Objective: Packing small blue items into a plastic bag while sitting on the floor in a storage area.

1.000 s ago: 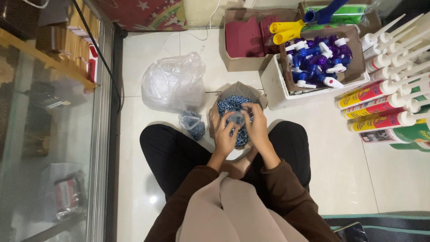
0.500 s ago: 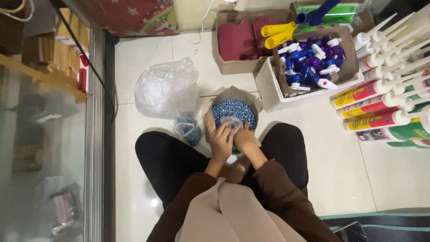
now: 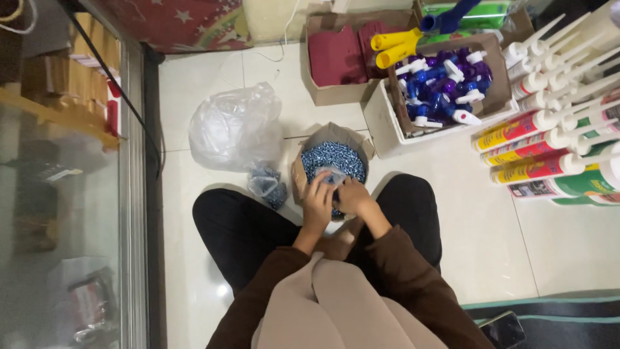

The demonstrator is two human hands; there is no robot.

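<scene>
A small clear bag (image 3: 330, 176) sits between both hands, right over a brown box (image 3: 303, 169) full of little blue screws (image 3: 332, 158). The box is on the floor, just in front of the person's knees. The left hand (image 3: 318, 201) pinches the near edge of the small bag with its fingers bent. The right hand (image 3: 354, 197) holds the other side, fingers curled tight on it. Just left of the box lies a little bag of blue bits (image 3: 266, 184), and past it a big puffy plastic bag (image 3: 236, 126). To the right is a white box of blue and purple spray tops (image 3: 445, 90). Long tubes with pointed tips (image 3: 549, 142) lie in a row at the far right.
</scene>
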